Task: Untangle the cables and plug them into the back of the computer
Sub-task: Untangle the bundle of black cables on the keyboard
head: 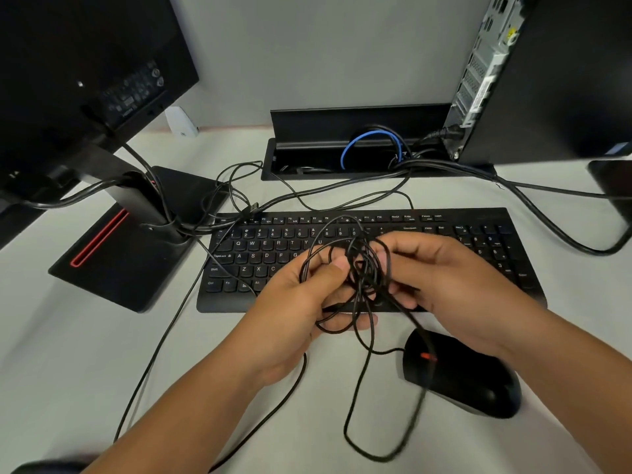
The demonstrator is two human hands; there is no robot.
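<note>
A knot of thin black cables [363, 268] hangs between my two hands above the keyboard's front edge. My left hand [301, 302] pinches the knot from the left with thumb and fingers. My right hand [431, 271] grips it from the right. Loose loops drop toward the table and trail to the black mouse [461, 374]. A free USB plug [252, 208] lies by the keyboard's top left corner. The computer tower [533, 80] stands at the back right, its rear port panel [478, 73] facing me.
A black keyboard [266, 258] lies mid-table. The monitor [68, 73] on its stand [136, 241] fills the left. Behind the keyboard an open cable tray [307, 159] holds a blue cable [362, 142]. Thick black leads cross the table to the right.
</note>
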